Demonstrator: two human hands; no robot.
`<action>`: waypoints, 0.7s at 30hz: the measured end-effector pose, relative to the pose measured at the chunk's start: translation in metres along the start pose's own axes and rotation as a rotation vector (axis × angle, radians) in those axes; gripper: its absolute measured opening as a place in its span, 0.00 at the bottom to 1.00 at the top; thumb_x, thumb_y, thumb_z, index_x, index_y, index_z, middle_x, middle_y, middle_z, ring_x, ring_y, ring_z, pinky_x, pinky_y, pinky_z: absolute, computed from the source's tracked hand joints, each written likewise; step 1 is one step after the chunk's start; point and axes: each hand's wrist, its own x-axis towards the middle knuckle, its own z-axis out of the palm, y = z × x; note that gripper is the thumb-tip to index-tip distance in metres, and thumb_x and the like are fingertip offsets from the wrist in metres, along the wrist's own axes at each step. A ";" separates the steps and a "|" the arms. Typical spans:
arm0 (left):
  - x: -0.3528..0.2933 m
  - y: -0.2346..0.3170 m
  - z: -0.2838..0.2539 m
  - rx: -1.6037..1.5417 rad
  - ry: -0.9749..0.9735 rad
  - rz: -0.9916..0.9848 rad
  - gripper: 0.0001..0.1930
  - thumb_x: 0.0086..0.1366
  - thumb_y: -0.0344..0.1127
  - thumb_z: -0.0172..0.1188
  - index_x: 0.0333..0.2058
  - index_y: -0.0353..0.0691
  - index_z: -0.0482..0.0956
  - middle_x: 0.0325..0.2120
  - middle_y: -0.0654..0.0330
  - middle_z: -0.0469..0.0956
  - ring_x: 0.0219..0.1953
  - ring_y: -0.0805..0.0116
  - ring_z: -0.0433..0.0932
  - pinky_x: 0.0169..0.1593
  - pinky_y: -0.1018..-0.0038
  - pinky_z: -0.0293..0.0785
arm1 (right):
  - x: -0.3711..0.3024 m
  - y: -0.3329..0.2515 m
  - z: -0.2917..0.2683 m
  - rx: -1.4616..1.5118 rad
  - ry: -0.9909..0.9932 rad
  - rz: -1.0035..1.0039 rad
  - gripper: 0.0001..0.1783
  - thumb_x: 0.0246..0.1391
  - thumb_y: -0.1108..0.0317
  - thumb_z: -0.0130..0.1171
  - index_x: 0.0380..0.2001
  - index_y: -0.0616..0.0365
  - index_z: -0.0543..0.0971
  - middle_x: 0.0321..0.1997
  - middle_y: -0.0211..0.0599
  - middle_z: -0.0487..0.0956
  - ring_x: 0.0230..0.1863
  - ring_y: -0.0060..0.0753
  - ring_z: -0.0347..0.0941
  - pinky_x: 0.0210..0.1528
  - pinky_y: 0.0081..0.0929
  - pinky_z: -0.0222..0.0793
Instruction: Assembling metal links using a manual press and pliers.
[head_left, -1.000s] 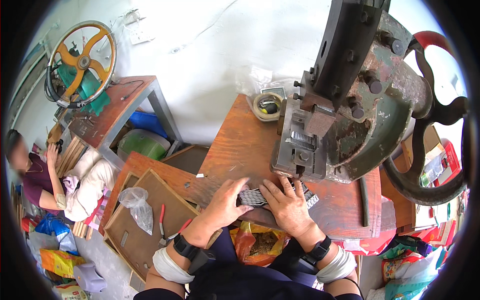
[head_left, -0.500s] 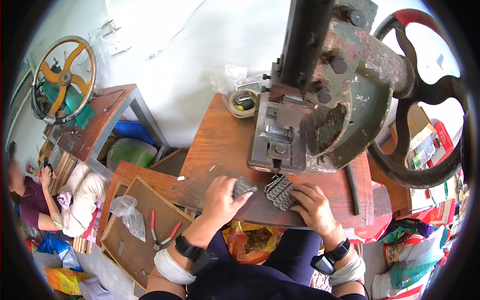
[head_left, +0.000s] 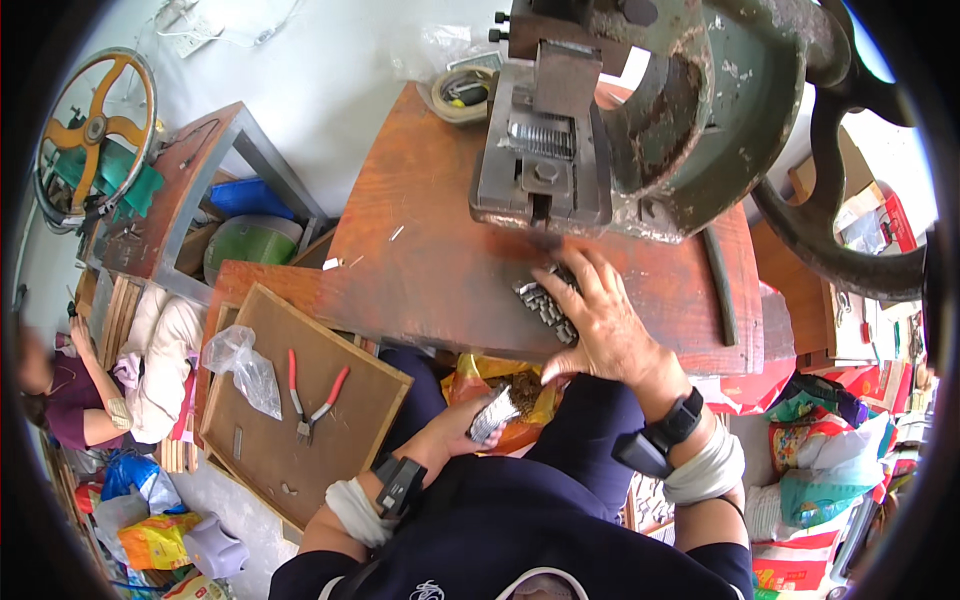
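My left hand (head_left: 455,425) is low over my lap, its fingers closed around a bright block of small metal pieces (head_left: 495,417). Above the front of the wooden table, my right hand (head_left: 612,325) has its fingers and thumb apart. Beneath its fingers lies a dark grey cluster of small metal pieces (head_left: 545,302), partly hidden by the hand. Whether the fingertips touch that cluster, I cannot tell. Just behind it stands a heavy green hand press (head_left: 690,190), with a ridged metal part (head_left: 540,140) in its bed.
A wooden tray (head_left: 385,425) at the left holds red-handled pliers (head_left: 312,400) and a plastic bag (head_left: 243,370). A dark bar (head_left: 720,290) lies on the table (head_left: 400,200) at right. An open bag (head_left: 530,385) sits between my knees. Another person (head_left: 85,400) sits far left.
My left hand has come off the table toward my lap with its metal block. The right hand has lifted and spread over the other cluster. The view has tilted downward.
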 end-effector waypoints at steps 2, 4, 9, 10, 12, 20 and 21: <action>0.005 0.001 0.000 -0.084 -0.078 -0.016 0.20 0.66 0.52 0.46 0.34 0.37 0.70 0.21 0.59 0.70 0.22 0.71 0.69 0.27 0.77 0.65 | 0.007 0.000 0.001 -0.101 0.054 -0.007 0.54 0.24 0.37 0.65 0.57 0.55 0.65 0.63 0.47 0.55 0.62 0.60 0.51 0.60 0.51 0.51; -0.003 0.003 0.012 -0.205 -0.169 0.032 0.20 0.65 0.52 0.45 0.36 0.38 0.70 0.23 0.58 0.69 0.25 0.69 0.69 0.30 0.74 0.66 | 0.009 -0.002 0.002 -0.117 0.032 -0.016 0.54 0.24 0.37 0.66 0.56 0.56 0.65 0.63 0.44 0.57 0.62 0.56 0.51 0.60 0.49 0.51; -0.030 -0.001 0.031 -0.259 -0.186 0.112 0.22 0.65 0.54 0.43 0.37 0.37 0.71 0.23 0.58 0.68 0.26 0.69 0.67 0.31 0.75 0.63 | -0.005 -0.015 0.004 -0.134 -0.002 -0.055 0.50 0.24 0.44 0.68 0.54 0.56 0.67 0.56 0.39 0.64 0.60 0.46 0.56 0.60 0.42 0.51; -0.034 -0.001 0.034 -0.264 -0.177 0.129 0.22 0.65 0.53 0.43 0.38 0.37 0.71 0.23 0.58 0.68 0.26 0.68 0.67 0.30 0.75 0.63 | -0.009 -0.018 0.006 -0.188 0.007 -0.011 0.48 0.25 0.46 0.69 0.53 0.56 0.67 0.55 0.38 0.65 0.59 0.45 0.57 0.60 0.42 0.51; -0.040 -0.003 0.038 -0.271 -0.166 0.145 0.22 0.65 0.53 0.43 0.38 0.37 0.71 0.23 0.58 0.68 0.25 0.68 0.66 0.30 0.76 0.63 | -0.017 -0.024 0.010 -0.239 0.049 -0.002 0.42 0.30 0.51 0.68 0.52 0.54 0.68 0.52 0.36 0.66 0.56 0.43 0.60 0.57 0.41 0.54; -0.016 -0.014 0.008 -0.109 -0.042 0.102 0.19 0.66 0.52 0.45 0.40 0.41 0.72 0.25 0.57 0.72 0.26 0.69 0.70 0.28 0.74 0.65 | -0.042 -0.020 0.015 -0.315 0.228 -0.144 0.23 0.36 0.67 0.57 0.41 0.57 0.73 0.38 0.37 0.71 0.36 0.39 0.68 0.37 0.34 0.66; -0.007 -0.017 -0.002 -0.111 -0.044 0.101 0.19 0.66 0.52 0.45 0.40 0.41 0.72 0.25 0.57 0.72 0.26 0.69 0.70 0.28 0.74 0.65 | -0.044 -0.021 0.015 -0.252 0.247 -0.166 0.20 0.35 0.69 0.55 0.38 0.59 0.73 0.35 0.38 0.72 0.33 0.39 0.69 0.34 0.32 0.67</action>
